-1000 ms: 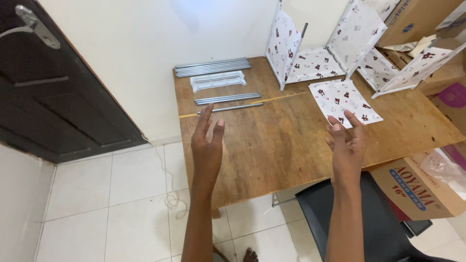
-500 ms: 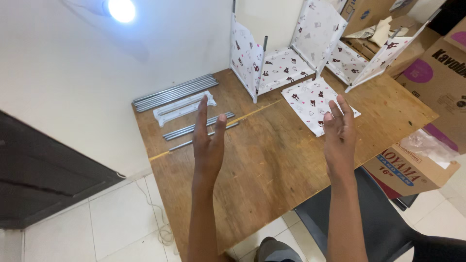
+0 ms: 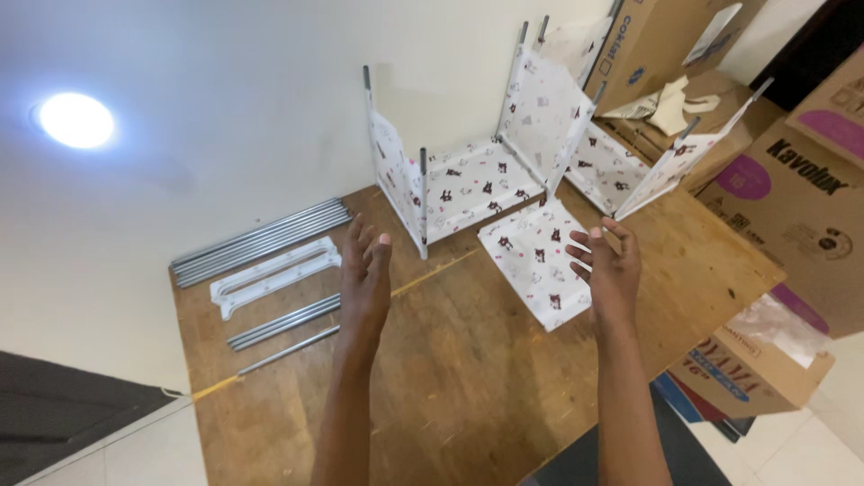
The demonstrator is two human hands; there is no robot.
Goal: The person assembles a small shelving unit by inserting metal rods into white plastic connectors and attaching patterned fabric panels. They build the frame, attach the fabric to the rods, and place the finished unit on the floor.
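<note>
Both hands are hovering open and empty above the wooden table (image 3: 468, 387). The loose patterned fabric panel (image 3: 540, 261) is lying flat just beside the right hand (image 3: 612, 274), toward the left hand (image 3: 367, 279), which is farther off; its long axis is running diagonally away from the person.

A bare wooden table (image 3: 468, 378) carries everything; beyond the left hand (image 3: 364, 279) lie a bundle of grey metal rods (image 3: 261, 241), a white plastic frame piece (image 3: 274, 276) and more loose rods (image 3: 286, 322) nearer its wrist; just under the right hand (image 3: 610, 274) lies a flat patterned fabric panel (image 3: 535, 261); past both hands stands a half-built patterned fabric shelf frame (image 3: 477, 171).
</note>
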